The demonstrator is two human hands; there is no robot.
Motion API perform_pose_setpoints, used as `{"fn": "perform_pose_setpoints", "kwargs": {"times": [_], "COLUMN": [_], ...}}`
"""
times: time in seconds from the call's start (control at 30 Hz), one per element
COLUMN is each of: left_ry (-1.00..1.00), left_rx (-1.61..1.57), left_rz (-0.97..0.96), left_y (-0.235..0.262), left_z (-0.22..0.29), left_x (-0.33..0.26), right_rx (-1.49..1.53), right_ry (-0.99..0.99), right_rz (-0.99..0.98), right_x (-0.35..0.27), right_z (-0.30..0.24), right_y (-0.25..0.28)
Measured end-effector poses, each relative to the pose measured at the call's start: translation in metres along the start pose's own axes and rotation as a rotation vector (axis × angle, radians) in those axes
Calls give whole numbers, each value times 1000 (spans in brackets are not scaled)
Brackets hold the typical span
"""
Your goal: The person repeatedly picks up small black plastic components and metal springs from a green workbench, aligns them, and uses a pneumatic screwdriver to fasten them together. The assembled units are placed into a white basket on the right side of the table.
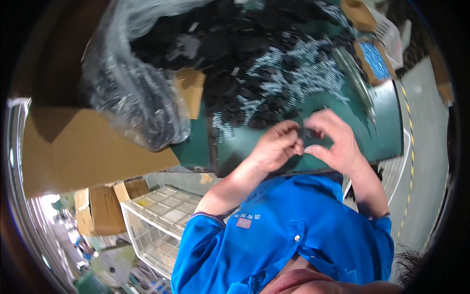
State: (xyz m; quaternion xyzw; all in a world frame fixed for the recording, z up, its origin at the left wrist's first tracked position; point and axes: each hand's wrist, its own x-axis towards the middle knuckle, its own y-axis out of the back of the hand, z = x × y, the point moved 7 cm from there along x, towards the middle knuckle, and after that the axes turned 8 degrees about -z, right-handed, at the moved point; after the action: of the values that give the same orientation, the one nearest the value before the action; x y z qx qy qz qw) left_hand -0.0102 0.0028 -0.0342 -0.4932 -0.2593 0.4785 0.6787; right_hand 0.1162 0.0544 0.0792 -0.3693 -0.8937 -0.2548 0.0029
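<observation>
My two hands meet above the near edge of a green tabletop [387, 130]. My left hand [278, 147] is closed, its thumb pinched against curled fingers; whatever sits in that pinch is too small to make out. Facing it, my right hand [338, 142] has bent fingers, smeared by motion, with the thumb held apart below them. A small dark piece [309, 133] shows between the hands, against the right fingers; its kind is unclear. Just beyond lie loose small silvery-blue metal pieces [313, 71], perhaps screws, mixed with many small black parts [259, 115].
A clear plastic bag of black parts [142, 105] bulges at the left, over a cardboard sheet [93, 152]. At the right stand a small box of bluish pieces [374, 61] and a clear rolled plastic bag [355, 78]. A white plastic crate [156, 230] stands below left.
</observation>
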Motion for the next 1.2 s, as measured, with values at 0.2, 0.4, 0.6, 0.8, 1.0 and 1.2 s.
{"fn": "perform_pose_setpoints", "kwargs": {"times": [0.2,0.4,0.6,0.8,1.0,1.2], "left_ry": [-11,98,-577,-246,-398,-767], "left_rx": [283,488,2317,2161,1919,1689], "left_rz": [47,30,1051,1049,962,983], "left_y": [3,8,-19,20,-12,-50], "left_z": [4,3,179,182,214,244], "left_x": [-15,-7,-96,-39,-39,-58], "right_rx": [-223,-206,151,57,13,150], "right_ry": [275,221,-7,102,32,87], "right_rz": [36,79,253,146,-55,-490], "right_x": [8,0,-43,-39,-21,36], "right_z": [-20,7,55,54,42,25], "right_y": [-23,-29,7,-8,-12,-98]}}
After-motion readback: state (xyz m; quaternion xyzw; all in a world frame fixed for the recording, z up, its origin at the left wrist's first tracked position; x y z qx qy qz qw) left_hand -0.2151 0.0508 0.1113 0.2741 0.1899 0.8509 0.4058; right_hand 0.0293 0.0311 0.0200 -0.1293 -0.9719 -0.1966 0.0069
